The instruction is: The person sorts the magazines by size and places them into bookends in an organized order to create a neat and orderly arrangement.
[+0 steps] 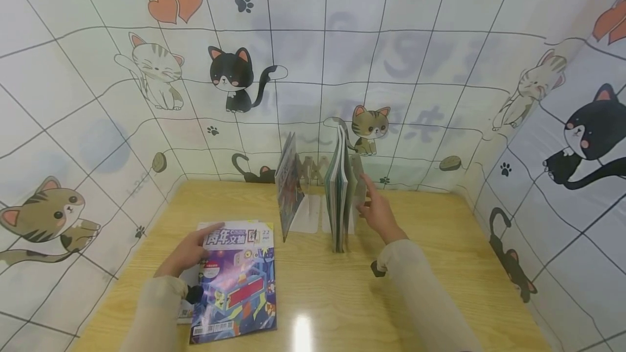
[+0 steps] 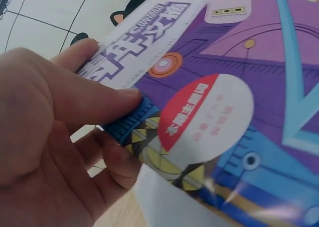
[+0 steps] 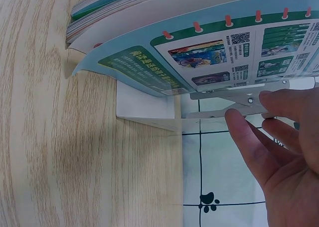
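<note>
My left hand [image 1: 185,251] grips the left edge of a purple magazine [image 1: 239,287], thumb on the cover and other fingers beneath. Its cover shows in the left wrist view, tilted. A paler magazine [image 1: 186,316] lies mostly hidden under it. With fingertips at its right end plate, my right hand [image 1: 381,213] holds an expandable metal bookend [image 1: 305,221]. Its crossed links [image 3: 244,98] show close to the fingers in the right wrist view. Several upright magazines [image 1: 337,194] lean by the right plate, while a thin one [image 1: 288,189] stands at the left side.
A light wooden table [image 1: 430,265] carries everything. Behind and beside it hangs a white cloth [image 1: 303,80] with a grid and cartoon cats, close behind the bookend.
</note>
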A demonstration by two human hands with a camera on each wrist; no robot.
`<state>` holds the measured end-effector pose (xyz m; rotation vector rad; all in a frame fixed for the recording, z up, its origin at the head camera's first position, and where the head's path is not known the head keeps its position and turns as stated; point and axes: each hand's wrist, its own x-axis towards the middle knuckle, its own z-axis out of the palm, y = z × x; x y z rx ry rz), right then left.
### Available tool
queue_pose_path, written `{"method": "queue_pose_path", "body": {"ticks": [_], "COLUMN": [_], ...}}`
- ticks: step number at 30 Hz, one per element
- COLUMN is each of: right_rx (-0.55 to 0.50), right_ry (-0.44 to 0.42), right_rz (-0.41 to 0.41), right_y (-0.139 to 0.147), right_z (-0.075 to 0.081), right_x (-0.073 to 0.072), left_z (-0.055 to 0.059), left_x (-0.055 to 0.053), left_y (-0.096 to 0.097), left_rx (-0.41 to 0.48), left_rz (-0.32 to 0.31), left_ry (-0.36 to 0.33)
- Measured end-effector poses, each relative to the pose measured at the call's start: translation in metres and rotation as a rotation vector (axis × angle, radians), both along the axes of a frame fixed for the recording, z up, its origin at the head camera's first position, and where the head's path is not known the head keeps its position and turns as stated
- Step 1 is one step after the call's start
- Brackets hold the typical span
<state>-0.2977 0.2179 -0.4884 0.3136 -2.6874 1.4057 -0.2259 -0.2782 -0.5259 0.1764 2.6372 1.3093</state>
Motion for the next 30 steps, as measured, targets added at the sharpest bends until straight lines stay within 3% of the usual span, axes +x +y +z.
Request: {"method": "queue_pose_path", "body": {"ticks": [13,18,30], "right_rx": [-0.008,0.002,0.0], "right_ry": [-0.005,0.005,0.001], "right_rz": [-0.001,-0.007,-0.009], "right_y": [0.0,0.0,-0.001], "right_z": [0.0,0.0,0.0], "right_x": [0.001,0.0,0.0], "left_z": [0.002,0.007,0.017], "left_x": [0.005,0.005,0.006], "left_y": [-0.001,0.001,0.008], "left_rx": [0.066,0.1,0.139], "left_rz": [0.102,0.109,0.079], "left_ry": [0.02,-0.006,0.029]}}
